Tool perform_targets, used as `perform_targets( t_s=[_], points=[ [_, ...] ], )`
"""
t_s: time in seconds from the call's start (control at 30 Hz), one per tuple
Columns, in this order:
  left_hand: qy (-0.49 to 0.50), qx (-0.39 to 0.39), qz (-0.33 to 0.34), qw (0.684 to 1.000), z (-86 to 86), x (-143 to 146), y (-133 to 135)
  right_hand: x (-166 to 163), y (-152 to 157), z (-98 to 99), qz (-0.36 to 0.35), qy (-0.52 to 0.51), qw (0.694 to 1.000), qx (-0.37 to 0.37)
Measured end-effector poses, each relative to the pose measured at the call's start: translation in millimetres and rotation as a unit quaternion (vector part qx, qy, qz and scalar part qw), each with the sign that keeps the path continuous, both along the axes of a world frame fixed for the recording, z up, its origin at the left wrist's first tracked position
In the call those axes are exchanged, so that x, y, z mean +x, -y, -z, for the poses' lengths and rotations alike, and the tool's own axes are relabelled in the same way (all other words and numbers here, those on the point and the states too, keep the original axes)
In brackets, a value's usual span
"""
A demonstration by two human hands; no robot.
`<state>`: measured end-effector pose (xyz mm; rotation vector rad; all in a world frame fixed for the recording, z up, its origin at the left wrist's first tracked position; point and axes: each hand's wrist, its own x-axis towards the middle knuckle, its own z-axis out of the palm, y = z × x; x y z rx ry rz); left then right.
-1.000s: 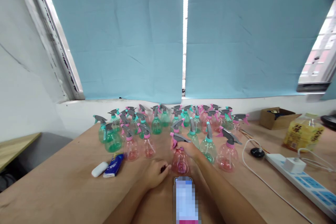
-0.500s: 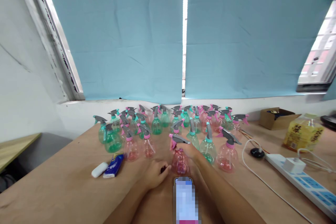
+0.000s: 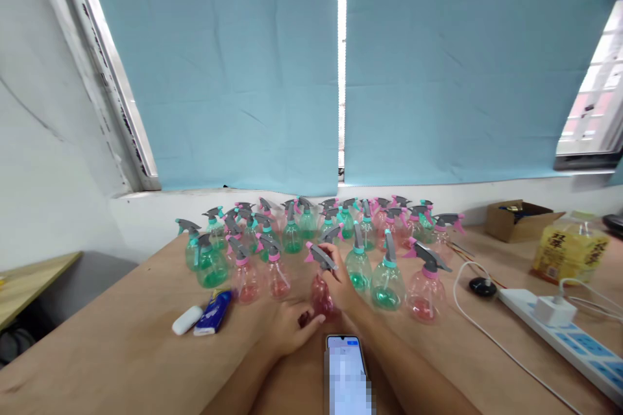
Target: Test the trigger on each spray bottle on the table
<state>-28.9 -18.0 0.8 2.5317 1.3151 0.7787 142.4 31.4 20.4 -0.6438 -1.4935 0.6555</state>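
Observation:
My right hand is wrapped round the neck of a pink spray bottle with a grey trigger head, tilted to the left just above the wooden table. My left hand rests on the table beside the bottle's base, fingers curled, thumb touching the bottle's lower part. Behind them stand several pink and green spray bottles in rows up to the wall.
A phone lies flat near the front edge between my forearms. A white case and a blue packet lie to the left. At the right are a power strip with cable, a yellow oil bottle and a cardboard box.
The right hand has tipped the pink bottle leftward and pulled it slightly toward the left hand. The view has shifted down a little.

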Motion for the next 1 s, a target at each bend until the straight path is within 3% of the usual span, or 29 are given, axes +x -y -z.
perform_targets(
  t_s=[0.17, 0.33, 0.57, 0.67, 0.77, 0.87, 1.0],
  points=[
    [0.006, 0.024, -0.09, 0.996, 5.9, -5, -6, -11, 4, 5.2, 0.047, 0.109, 0.993, 0.025],
    [-0.004, 0.058, -0.199, 0.978, 8.1, -14, -15, -15, 3, 15.4, -0.001, 0.169, 0.986, -0.006],
    [0.022, 0.078, -0.216, 0.973, 6.5, -16, -19, -8, -4, 16.2, -0.032, 0.111, 0.993, 0.012],
    [0.023, 0.073, -0.216, 0.973, 6.3, -15, -19, -4, -6, 18.1, 0.028, 0.086, 0.995, 0.042],
    [0.026, 0.062, -0.216, 0.974, 7.1, -15, -19, -1, -6, 16.2, 0.152, 0.075, 0.982, 0.078],
    [0.029, 0.064, -0.21, 0.975, 8.8, -14, -21, -1, -6, 12.1, 0.28, 0.072, 0.955, 0.065],
    [0.035, 0.068, -0.207, 0.975, 10.8, -15, -24, -1, -11, 13.3, 0.324, 0.137, 0.935, 0.044]
  ],
)
